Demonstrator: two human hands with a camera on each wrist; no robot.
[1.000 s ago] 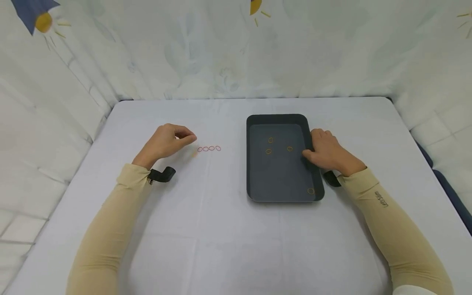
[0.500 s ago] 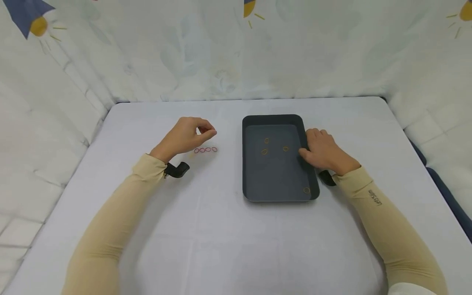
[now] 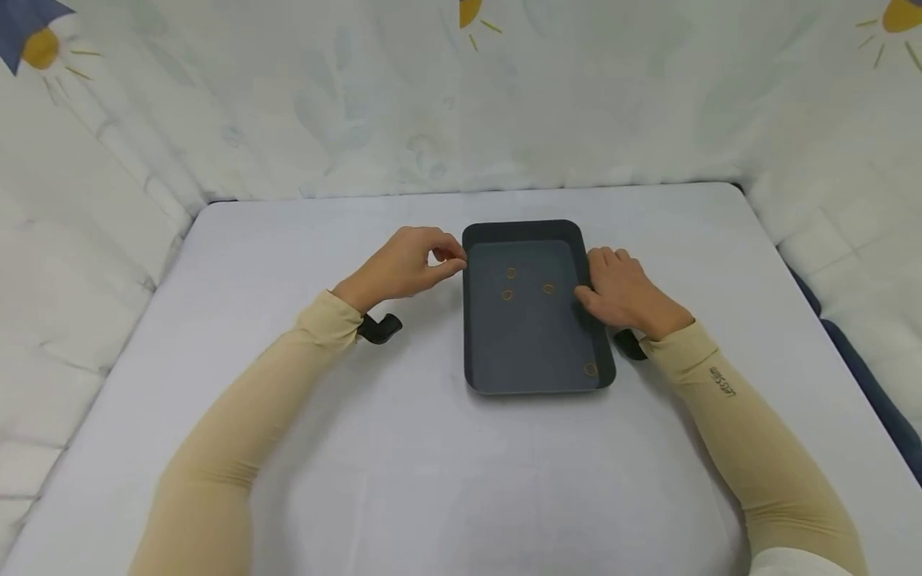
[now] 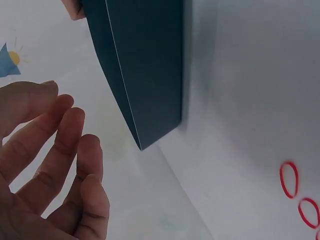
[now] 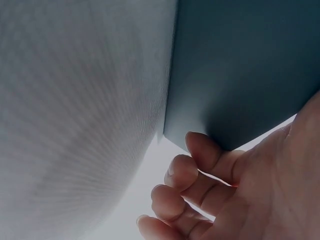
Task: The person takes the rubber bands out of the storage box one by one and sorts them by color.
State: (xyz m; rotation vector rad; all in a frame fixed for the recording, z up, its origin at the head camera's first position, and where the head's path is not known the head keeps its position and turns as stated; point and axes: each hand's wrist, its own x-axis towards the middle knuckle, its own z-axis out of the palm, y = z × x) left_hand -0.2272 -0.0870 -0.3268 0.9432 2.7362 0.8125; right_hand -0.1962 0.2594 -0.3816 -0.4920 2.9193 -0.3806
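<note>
A dark grey rectangular tray lies on the white table. Several thin yellow rubber bands are scattered on its floor. My right hand grips the tray's right wall, thumb over the rim and fingers along the outer side. At the upper part of the left rim is my left hand, palm inward. Its fingers are loosely curled, thumb and index tips close together, and nothing shows between them. Red rubber bands lie on the table in the left wrist view; in the head view my left hand and wrist hide them.
White cloth covers the table, whose far edge meets a hanging patterned curtain. Curtain also hangs along both sides. Black wrist cameras sit under the wrists, close to the tabletop.
My left hand has travelled right from beside the row of red rubber bands to the tray's left rim. My right hand stays on the tray. The head view has shifted slightly.
</note>
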